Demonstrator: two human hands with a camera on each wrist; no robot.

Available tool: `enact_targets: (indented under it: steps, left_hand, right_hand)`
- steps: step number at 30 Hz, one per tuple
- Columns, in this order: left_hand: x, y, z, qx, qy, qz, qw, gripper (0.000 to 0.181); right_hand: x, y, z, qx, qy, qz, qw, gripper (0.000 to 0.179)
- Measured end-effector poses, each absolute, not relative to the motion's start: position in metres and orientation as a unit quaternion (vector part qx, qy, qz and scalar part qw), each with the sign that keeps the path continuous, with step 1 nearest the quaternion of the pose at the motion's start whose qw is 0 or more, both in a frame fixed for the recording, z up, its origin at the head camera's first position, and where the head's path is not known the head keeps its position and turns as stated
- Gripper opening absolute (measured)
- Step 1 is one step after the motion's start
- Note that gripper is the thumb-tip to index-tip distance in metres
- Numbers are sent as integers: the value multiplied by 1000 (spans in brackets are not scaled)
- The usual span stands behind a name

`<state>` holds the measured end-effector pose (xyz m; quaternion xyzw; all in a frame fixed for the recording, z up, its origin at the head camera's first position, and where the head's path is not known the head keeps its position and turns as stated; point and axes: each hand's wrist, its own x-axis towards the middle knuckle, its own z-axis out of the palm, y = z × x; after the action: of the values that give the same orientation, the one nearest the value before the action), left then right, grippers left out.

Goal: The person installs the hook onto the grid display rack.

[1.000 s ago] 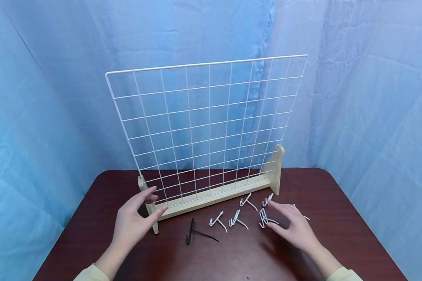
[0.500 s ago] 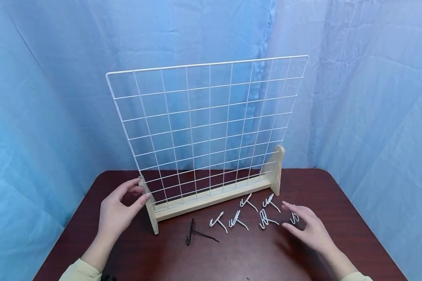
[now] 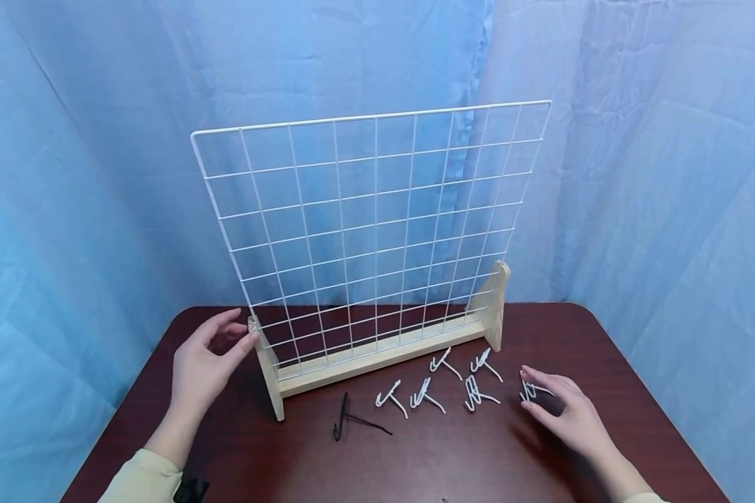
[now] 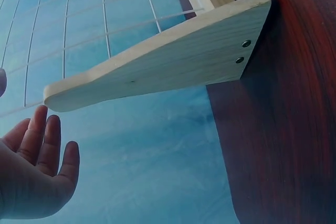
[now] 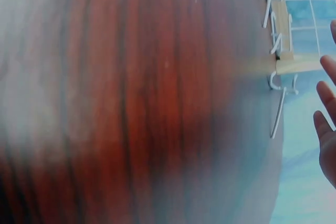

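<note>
A white wire grid panel (image 3: 376,117) stands upright in a wooden base with a post at each end. My left hand (image 3: 204,363) is beside the left wooden post (image 3: 268,374), thumb and fingers spread around its upper tip. In the left wrist view, the fingers (image 4: 51,145) are loosely extended just below the post's rounded end. My right hand (image 3: 569,412) hovers by the rightmost white wire hook (image 3: 528,392), its index finger and thumb parted on either side. The right wrist view shows that hand's fingers (image 5: 326,95) extended, apart from the hook (image 5: 280,114).
Several more white hooks, among them one near the base (image 3: 447,363) and one farther right (image 3: 472,398), lie on the dark red wooden table (image 3: 377,468). A black hook (image 3: 343,417) lies left of them. Pale blue curtains (image 3: 88,175) surround the table.
My right hand has moved right, from above the middle hooks to the rightmost one. The left hand has drawn back leftward, from in front of the grid to beside the left post.
</note>
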<state>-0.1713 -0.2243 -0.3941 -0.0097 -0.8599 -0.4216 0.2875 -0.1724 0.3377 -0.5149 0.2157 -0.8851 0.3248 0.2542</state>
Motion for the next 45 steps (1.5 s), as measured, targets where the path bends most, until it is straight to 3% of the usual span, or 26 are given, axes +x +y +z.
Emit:
enact_targets:
  steps: [8, 19, 45]
  left_hand:
    - [-187, -229, -392, -28, -862, -436, 257, 49]
    - [-196, -233, -388, -48, -844, -506, 171, 54]
    - [-202, -236, -395, -67, -801, -582, 124, 49]
  right_hand:
    - [-171, 351, -517, 173, -888, 351, 240, 63]
    - [-173, 368, -519, 146, -892, 375, 207, 56]
    - [-189, 394, -534, 149, -901, 392, 113, 49]
